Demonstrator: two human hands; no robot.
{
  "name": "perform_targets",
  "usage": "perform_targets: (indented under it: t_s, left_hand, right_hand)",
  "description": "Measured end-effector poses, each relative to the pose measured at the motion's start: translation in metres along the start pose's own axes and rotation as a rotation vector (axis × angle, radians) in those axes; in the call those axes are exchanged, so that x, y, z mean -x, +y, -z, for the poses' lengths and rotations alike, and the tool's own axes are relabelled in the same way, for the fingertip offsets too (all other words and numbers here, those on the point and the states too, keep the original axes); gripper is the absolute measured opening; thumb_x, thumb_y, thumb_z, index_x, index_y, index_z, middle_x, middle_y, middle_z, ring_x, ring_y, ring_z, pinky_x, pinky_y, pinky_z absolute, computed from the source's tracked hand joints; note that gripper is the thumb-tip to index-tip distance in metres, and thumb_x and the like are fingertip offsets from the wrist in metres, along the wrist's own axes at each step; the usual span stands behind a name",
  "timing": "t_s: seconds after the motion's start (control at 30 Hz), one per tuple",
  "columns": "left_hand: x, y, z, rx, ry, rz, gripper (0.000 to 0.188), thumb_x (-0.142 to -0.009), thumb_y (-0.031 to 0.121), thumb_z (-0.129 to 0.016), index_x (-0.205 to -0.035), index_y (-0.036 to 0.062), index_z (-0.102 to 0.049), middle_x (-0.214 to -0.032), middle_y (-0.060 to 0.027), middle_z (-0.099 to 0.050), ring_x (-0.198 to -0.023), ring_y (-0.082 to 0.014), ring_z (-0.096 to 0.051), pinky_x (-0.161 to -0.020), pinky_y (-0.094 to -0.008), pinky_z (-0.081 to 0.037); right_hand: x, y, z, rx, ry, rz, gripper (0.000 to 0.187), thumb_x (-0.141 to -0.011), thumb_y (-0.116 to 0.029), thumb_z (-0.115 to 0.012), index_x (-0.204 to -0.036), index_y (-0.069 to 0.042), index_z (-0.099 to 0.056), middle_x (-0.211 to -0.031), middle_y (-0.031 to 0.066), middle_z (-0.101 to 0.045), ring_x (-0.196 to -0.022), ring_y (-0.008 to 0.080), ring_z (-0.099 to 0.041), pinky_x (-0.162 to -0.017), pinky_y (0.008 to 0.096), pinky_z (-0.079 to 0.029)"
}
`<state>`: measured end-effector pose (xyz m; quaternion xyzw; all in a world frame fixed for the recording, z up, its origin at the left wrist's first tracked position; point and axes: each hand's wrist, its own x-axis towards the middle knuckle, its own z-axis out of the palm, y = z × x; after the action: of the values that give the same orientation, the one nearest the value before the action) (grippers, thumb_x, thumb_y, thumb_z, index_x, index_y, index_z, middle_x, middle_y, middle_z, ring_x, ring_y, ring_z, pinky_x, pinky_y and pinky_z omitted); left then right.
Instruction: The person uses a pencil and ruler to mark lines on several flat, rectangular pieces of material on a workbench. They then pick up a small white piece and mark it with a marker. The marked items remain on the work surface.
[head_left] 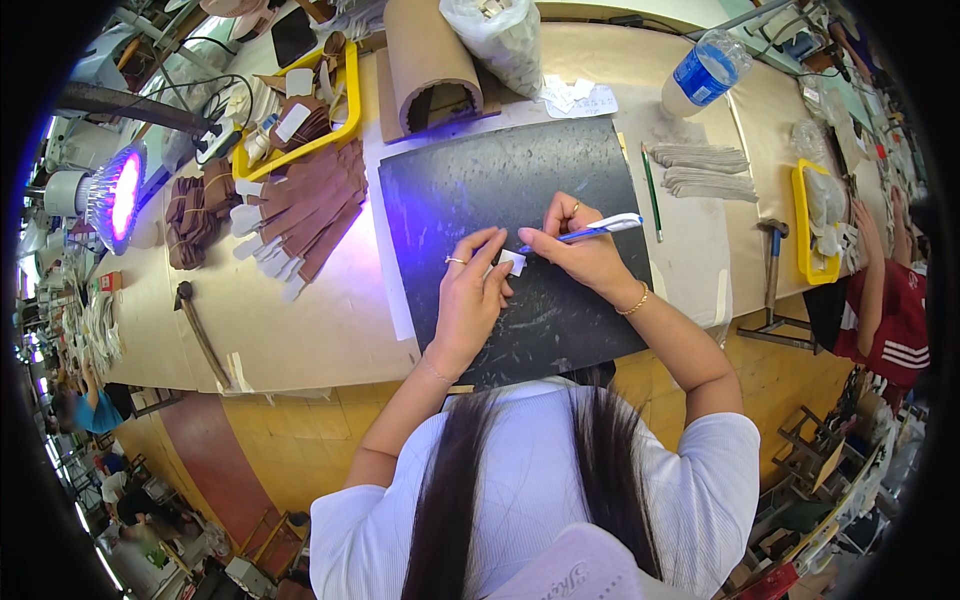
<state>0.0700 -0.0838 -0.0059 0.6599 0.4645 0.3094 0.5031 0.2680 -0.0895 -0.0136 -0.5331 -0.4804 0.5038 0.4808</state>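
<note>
Between the fingers of my left hand (pixel 472 298) is a small white piece (pixel 513 262), held just above a black work mat (pixel 560 320). My right hand (pixel 580 250) grips a blue and white pen (pixel 612 226), its tip end close to the white piece. Whether the tip touches it I cannot tell. To the right of the mat lie a green pencil (pixel 652 190) and stacked grey strips (pixel 705 172). Brown strips with pale ends (pixel 318 205) fan out on the left.
A cardboard roll (pixel 430 60), a plastic bag (pixel 495 45) and a bottle (pixel 705 72) stand behind the mat. Yellow trays (pixel 350 100) sit left and right. Hammers (pixel 200 335) lie at both sides. A lit lamp (pixel 115 195) hangs at left. Another person (pixel 890 310) is at the right.
</note>
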Motion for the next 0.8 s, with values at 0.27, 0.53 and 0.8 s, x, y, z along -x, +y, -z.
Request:
perform_targets:
  t_s: [0.27,0.53,0.8]
  left_hand:
    - [0.032,0.011,0.005,-0.712,-0.088,-0.252,0.040,-0.082,-0.007,-0.060,-0.119,0.0069,-0.071,-0.123,-0.0082,-0.064,-0.083,-0.0274,-0.071,-0.071,-0.0391,-0.057]
    - [0.032,0.008,0.007,-0.826,-0.186,-0.295,0.050,-0.075,-0.001,-0.063,-0.125,0.0000,-0.065,-0.127,-0.0130,-0.063,-0.087,-0.0260,-0.071,-0.073,-0.0363,-0.059]
    - [0.030,0.011,0.009,-0.856,-0.206,-0.294,0.049,-0.075,-0.001,-0.063,-0.124,0.0002,-0.065,-0.127,-0.0133,-0.063,-0.086,-0.0257,-0.071,-0.071,-0.0360,-0.058]
  right_hand:
    - [-0.015,-0.004,-0.017,0.304,-0.035,0.121,0.042,-0.087,-0.024,-0.079,-0.065,-0.005,-0.048,-0.055,0.0023,-0.047,-0.053,0.0093,-0.041,-0.049,0.0299,-0.035]
    - [-0.012,-0.003,-0.018,0.357,-0.042,0.214,0.034,-0.084,-0.017,-0.074,-0.067,-0.005,-0.048,-0.056,0.0086,-0.050,-0.048,0.0222,-0.045,-0.049,0.0353,-0.041]
    - [-0.015,-0.004,-0.019,0.338,-0.013,0.144,0.032,-0.081,-0.013,-0.072,-0.065,-0.005,-0.046,-0.055,0.0093,-0.048,-0.048,0.0243,-0.044,-0.049,0.0362,-0.042]
